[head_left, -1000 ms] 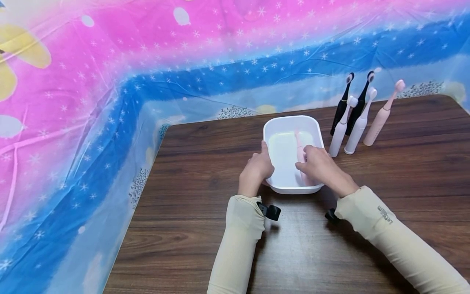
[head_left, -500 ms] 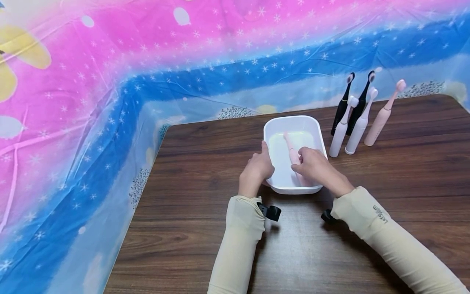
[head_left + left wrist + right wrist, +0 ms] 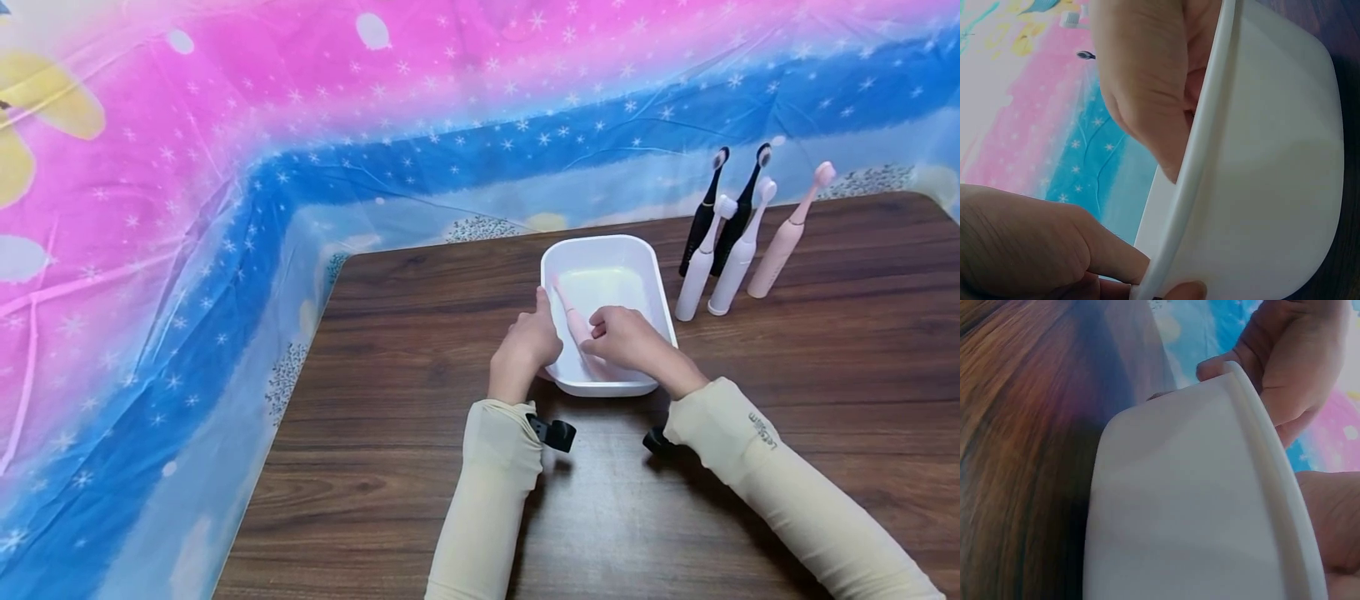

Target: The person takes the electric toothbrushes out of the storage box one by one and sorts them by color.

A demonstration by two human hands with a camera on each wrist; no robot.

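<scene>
In the head view a white rectangular tub (image 3: 600, 390) sits on the table. My left hand (image 3: 527, 346) grips its left wall; the left wrist view has the thumb and a finger on either side of the rim (image 3: 1200, 150). Inside the tub, my right hand (image 3: 628, 339) holds a pink electric toothbrush (image 3: 576, 323) by its handle. The brush lies low and slanted, its head close to the left wall. Both wrist views hide it behind the tub wall; the right wrist view has the right hand (image 3: 1332, 519) partly behind the rim.
To the tub's right, two black electric toothbrushes (image 3: 701, 225), two white ones (image 3: 696, 275) and a pink one (image 3: 780, 246) stand upright on the dark wooden table (image 3: 360, 467). A patterned cloth (image 3: 420, 150) hangs behind the table.
My right hand has shifted left inside the tub with the pink toothbrush, whose head has swung from the middle to the left wall. The left hand keeps its place on the tub.
</scene>
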